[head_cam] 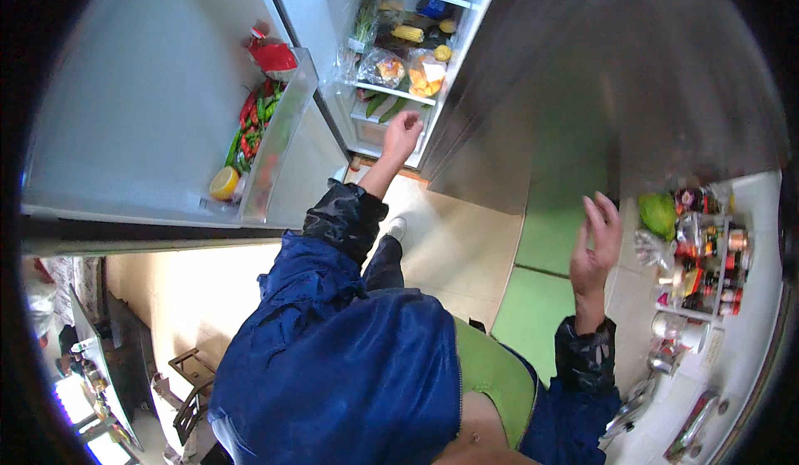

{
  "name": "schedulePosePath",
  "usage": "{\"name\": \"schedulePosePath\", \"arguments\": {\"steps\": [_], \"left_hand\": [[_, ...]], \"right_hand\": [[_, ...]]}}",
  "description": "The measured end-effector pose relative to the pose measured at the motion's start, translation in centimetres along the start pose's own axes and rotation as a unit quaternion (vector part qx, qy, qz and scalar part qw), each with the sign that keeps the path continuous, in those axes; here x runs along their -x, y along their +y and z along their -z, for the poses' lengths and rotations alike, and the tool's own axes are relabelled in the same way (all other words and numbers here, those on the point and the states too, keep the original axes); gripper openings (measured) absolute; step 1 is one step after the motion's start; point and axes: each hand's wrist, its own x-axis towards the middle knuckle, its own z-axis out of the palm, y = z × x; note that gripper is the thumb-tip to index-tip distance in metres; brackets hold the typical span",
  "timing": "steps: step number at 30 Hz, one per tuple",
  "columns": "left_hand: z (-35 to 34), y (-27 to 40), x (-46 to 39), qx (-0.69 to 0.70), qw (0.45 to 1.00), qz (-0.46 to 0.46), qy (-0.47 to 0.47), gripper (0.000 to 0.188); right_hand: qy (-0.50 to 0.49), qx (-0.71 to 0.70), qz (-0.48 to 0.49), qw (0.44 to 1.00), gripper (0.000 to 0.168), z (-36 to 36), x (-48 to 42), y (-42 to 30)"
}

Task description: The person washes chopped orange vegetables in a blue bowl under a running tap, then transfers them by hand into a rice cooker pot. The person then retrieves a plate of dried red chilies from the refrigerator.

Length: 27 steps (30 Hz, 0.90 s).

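My left hand is before the lower drawer of an open refrigerator, fingers loosely curled and nothing visible in them. Whether it touches the drawer front, I cannot tell. Long green vegetables lie in that drawer. On the shelf above are a peeled corn cob, a clear bag of orange pieces and another bagged food item. My right hand is raised at the right, empty, with its fingers apart, near the green cabinet fronts and the counter.
The open left door has a bin holding red and green peppers and a cut lemon. A dark refrigerator door stands at right. The counter carries a green fruit or vegetable and a condiment rack. A wooden stool stands lower left.
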Motion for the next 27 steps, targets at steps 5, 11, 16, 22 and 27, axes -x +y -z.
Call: {"name": "schedulePosePath", "arguments": {"steps": [5,11,16,22,27], "left_hand": [[-2.4,-0.2,-11.6,0.204,0.966,0.064,0.149,0.036],[-4.0,-1.6,-25.6,0.234,0.924,0.050,0.297,0.058],[-2.6,-1.8,-35.4,0.141,0.938,-0.033,0.315,0.070],[-1.9,-1.8,-39.8,0.102,0.956,-0.171,0.214,0.055],[-3.9,-2.1,-39.4,0.123,0.951,-0.200,0.203,0.047]], "right_hand": [[-0.037,-0.038,0.174,0.983,0.044,-8.9,-10.2,-3.3],[-0.093,-0.046,0.223,0.969,0.034,-16.7,-15.0,-3.0],[-0.138,-0.042,0.247,0.958,0.028,-19.1,-15.0,-2.0],[-0.171,-0.017,0.224,0.959,0.024,-20.4,-14.9,-1.7],[-0.198,-0.020,0.243,0.949,0.022,-20.8,-14.9,-1.5]]}}
